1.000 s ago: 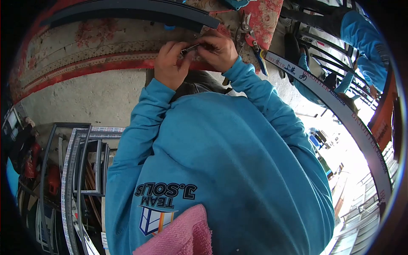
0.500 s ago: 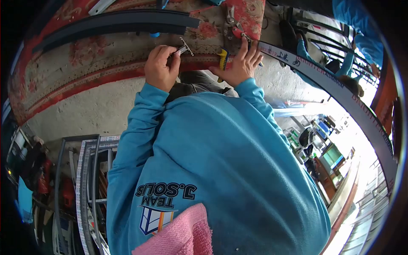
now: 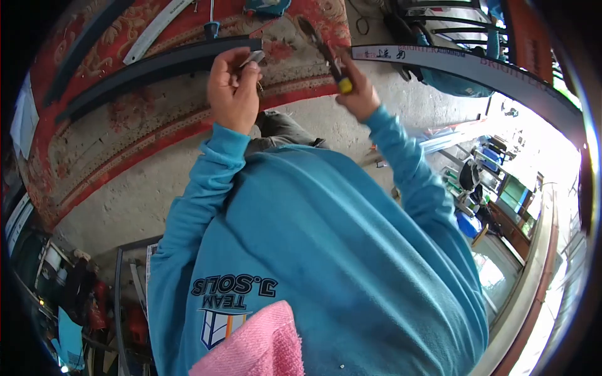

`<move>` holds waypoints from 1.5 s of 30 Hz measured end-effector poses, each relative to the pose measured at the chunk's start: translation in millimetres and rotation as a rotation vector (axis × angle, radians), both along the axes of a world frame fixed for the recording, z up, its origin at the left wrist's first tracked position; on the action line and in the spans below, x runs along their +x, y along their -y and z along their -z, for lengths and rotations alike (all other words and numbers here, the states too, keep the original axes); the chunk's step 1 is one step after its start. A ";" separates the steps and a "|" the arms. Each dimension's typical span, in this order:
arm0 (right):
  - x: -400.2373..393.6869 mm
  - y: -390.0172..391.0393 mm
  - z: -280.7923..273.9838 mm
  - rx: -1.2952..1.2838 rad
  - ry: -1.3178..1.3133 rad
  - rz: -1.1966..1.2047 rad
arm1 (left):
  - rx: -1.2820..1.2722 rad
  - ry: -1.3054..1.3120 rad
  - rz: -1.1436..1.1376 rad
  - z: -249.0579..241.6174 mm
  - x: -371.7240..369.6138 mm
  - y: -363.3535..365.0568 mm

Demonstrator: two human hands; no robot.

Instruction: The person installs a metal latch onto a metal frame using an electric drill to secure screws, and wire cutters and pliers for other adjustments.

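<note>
My left hand [image 3: 233, 88] is closed, pinching a small silvery metal piece [image 3: 254, 59] between thumb and fingers. It is close to the end of a long dark grey profile [image 3: 157, 66] lying on the red patterned carpet. My right hand [image 3: 359, 91], blurred by motion, is wrapped round a pliers-like hand tool [image 3: 321, 47]. The tool's dark metal head points forward and left, and a yellow part [image 3: 345, 84] shows by my palm. My fingers hide most of the handle. The two hands are apart.
A long strip printed with lettering [image 3: 433, 55] runs off to the right. A pale metal bar [image 3: 157, 31] and a screwdriver with a blue handle [image 3: 212, 29] lie on the carpet [image 3: 301, 94]. Dark frames [image 3: 122, 282] stand at lower left. A pink towel [image 3: 257, 341] hangs at my chest.
My right hand, earlier spread low over the carpet, now holds the pliers-like tool raised. My left hand moved slightly forward, with the metal piece turned in its fingers. The view has shifted.
</note>
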State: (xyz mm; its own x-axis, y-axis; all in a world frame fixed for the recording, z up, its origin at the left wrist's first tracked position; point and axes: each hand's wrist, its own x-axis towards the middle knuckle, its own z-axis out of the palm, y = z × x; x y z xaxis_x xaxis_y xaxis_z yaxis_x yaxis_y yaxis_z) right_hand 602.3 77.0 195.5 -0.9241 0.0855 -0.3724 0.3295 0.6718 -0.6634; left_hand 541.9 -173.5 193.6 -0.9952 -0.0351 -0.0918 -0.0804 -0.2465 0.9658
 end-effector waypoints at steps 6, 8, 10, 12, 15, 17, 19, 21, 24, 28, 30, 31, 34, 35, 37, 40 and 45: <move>12.7 75.6 -29.9 -0.112 -0.255 -0.071 | 0.462 0.176 -0.065 -21.7 -23.0 -33.4; 8.7 77.9 -26.6 -0.107 -0.294 -0.078 | 0.508 0.181 -0.090 -24.3 -30.8 -36.1; 6.0 78.2 -25.2 -0.099 -0.327 -0.082 | 0.415 0.133 -0.090 -24.7 -34.7 -35.0; 3.5 77.7 -27.3 -0.038 -0.336 -0.084 | 0.388 0.138 -0.074 -30.0 -38.6 -32.4; -0.5 74.0 -25.8 0.013 -0.366 -0.094 | 0.325 0.128 -0.060 -32.4 -43.9 -31.1; -4.1 71.6 -17.3 0.014 -0.370 -0.092 | 0.293 0.112 -0.057 -27.1 -49.2 -31.4; -9.3 67.3 -5.2 0.011 -0.398 -0.089 | -0.071 0.006 -0.078 -15.8 -53.0 -31.7; -13.5 67.3 1.1 0.012 -0.381 -0.092 | -0.134 -0.003 -0.105 -11.1 -55.9 -30.8; -18.1 69.2 5.0 0.025 -0.338 -0.076 | -0.200 -0.021 -0.134 -4.1 -61.2 -29.2; -18.7 66.9 6.9 0.017 -0.258 -0.028 | -0.313 -0.071 -0.098 -5.6 -63.5 -26.8; -17.5 64.7 14.5 0.009 -0.279 -0.016 | -0.313 -0.098 -0.063 -16.0 -63.0 -28.1; -15.4 63.7 19.0 -0.003 -0.298 0.001 | -0.316 -0.125 -0.025 -20.1 -62.1 -29.3; -12.4 58.4 30.2 -0.039 -0.364 0.018 | -0.243 -0.115 0.034 -24.6 -63.3 -37.7; -14.8 59.2 32.0 -0.066 -0.397 0.020 | -0.240 -0.115 0.031 -24.4 -63.8 -40.7; -19.6 56.1 33.9 -0.115 -0.356 0.036 | -0.264 -0.158 0.043 -22.9 -68.3 -45.1; -26.9 54.1 59.2 -0.161 -0.417 0.084 | -0.410 -0.234 0.055 -20.2 -76.9 -45.5; -9.6 49.3 50.2 -0.502 -0.266 0.406 | -0.324 -0.126 0.173 -31.0 -62.6 -28.0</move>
